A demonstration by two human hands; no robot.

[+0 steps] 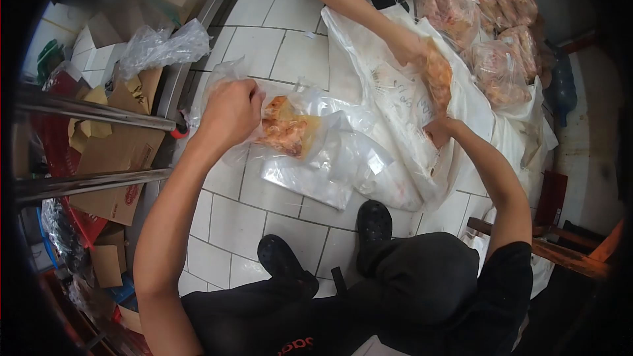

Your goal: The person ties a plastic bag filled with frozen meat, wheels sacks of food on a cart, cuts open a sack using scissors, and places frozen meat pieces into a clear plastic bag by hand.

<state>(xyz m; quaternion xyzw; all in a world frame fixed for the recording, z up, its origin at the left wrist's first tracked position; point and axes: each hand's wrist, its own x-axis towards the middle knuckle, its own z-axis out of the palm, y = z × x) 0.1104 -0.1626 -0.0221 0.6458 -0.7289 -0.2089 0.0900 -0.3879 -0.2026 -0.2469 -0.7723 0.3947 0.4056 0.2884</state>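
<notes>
My left hand (229,113) is closed on the edge of a clear plastic bag (227,69), its fingers bunched. Inside the bag lie orange-yellow pieces of raw meat (287,128), probably chicken. On the right, my right hand (442,130) has curled fingers at the lower end of a long piece of raw meat (438,79); its fingertips are partly hidden. A co-worker's hand (410,49) touches the upper end of that same piece. Under it spreads a large white sack (369,59) with dark handwriting.
Flat clear bags (306,181) lie on the white tiled floor (227,224) before my black shoes (282,258). Several filled meat bags (498,72) are piled at the upper right. Metal rails (99,111) and cardboard (125,165) stand left; an orange-brown frame (570,254) stands right.
</notes>
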